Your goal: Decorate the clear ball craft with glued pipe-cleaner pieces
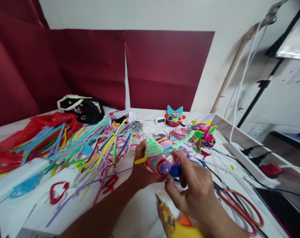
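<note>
My left hand [142, 172] is wrapped round a pipe-cleaner animal head [156, 163] from its left side. The head has a pale green pointed ear [152, 147], pink and blue coils and a purple ball [164, 167] at its front. My right hand [195, 181] is closed in a pinch on a dark blue pipe-cleaner ball [175, 171], held against the front of the head, right of the purple ball. Whether the blue ball is fixed to the head, I cannot tell. Below my right hand lies a yellow glue gun [173, 223], its nozzle pointing up and left.
Loose pipe cleaners [100, 148] and a red plastic bag [35, 132] cover the left side. At the back stand a finished blue-eared head [175, 116] and a small digital clock [160, 120]. Red-handled scissors [241, 211], a power strip [251, 163] and cables lie right.
</note>
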The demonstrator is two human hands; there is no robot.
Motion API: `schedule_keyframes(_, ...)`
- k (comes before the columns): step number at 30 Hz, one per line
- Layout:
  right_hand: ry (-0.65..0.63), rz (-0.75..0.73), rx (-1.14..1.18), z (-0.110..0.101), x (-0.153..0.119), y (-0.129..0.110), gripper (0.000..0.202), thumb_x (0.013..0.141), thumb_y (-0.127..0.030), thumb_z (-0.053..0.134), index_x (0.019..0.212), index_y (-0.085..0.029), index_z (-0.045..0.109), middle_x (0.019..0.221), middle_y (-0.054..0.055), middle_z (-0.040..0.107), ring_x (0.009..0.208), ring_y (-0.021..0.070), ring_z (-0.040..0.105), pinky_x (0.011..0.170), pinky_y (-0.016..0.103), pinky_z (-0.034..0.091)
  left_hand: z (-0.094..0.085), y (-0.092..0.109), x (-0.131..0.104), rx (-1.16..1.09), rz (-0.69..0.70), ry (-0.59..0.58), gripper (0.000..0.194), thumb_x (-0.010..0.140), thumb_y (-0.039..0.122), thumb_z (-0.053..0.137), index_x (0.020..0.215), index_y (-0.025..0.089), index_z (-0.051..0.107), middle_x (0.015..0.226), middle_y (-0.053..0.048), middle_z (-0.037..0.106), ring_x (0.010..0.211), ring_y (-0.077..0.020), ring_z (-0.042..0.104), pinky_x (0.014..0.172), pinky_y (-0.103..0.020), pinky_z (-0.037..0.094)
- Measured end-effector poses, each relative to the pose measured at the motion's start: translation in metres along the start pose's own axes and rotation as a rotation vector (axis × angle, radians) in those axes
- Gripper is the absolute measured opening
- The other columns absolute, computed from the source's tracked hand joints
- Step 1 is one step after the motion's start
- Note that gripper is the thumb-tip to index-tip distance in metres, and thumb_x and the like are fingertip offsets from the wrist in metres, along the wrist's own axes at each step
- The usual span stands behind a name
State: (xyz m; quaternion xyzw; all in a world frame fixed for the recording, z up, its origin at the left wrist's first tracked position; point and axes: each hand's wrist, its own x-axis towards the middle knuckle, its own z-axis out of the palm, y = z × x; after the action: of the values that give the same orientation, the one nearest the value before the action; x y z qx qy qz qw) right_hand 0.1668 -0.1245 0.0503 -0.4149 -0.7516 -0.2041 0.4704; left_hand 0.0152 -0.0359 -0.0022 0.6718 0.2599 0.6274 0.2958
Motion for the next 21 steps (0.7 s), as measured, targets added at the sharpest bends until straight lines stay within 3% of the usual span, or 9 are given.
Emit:
schedule_keyframes(3,-0.008,0.024,-0.029,0.005,-0.001,0.004,0.050,0.086,-0.024,0.054,0.132,-0.006,0.047,0.054,-0.005,0.051,0.045,0.0137,0.050,0.048,0.027,0.042,0.000,-0.002,0.001,0.037,0.085,-0.015,0.108,0.041,0.032,0.092,0.134,0.026,0.037,0.120,-0.010,0.061,0.106,-0.0332,0.065,0.092,-0.049,0.056)
schedule_keyframes(9,-0.029,0.070,-0.075,0.011,-0.003,0.007,0.046,0.087,-0.029,0.053,0.126,-0.006,0.051,0.050,-0.005,0.050,0.044,0.0155,0.052,0.047,0.027,0.041,0.003,-0.001,0.001,0.010,-0.057,0.005,0.098,0.044,0.035,0.090,0.130,0.023,0.044,0.116,-0.009,0.063,0.089,-0.0245,0.065,0.093,-0.047,0.055)
schedule_keyframes(15,-0.047,0.101,-0.087,0.016,-0.007,0.010,0.047,0.086,-0.030,0.053,0.127,-0.007,0.051,0.051,-0.005,0.053,0.045,0.0165,0.055,0.048,0.027,0.043,0.006,-0.005,0.001,-0.126,-0.149,-0.023,0.097,0.044,0.028,0.089,0.129,0.022,0.045,0.117,-0.010,0.063,0.100,-0.0273,0.065,0.095,-0.047,0.053)
schedule_keyframes(21,-0.039,0.101,-0.088,0.017,-0.007,0.010,0.045,0.085,-0.030,0.052,0.124,-0.007,0.054,0.049,-0.005,0.052,0.044,0.0155,0.054,0.048,0.025,0.043,0.006,-0.004,0.003,-0.139,-0.120,-0.036,0.100,0.042,0.023,0.089,0.131,0.022,0.044,0.118,-0.011,0.064,0.108,-0.0320,0.064,0.097,-0.047,0.052)
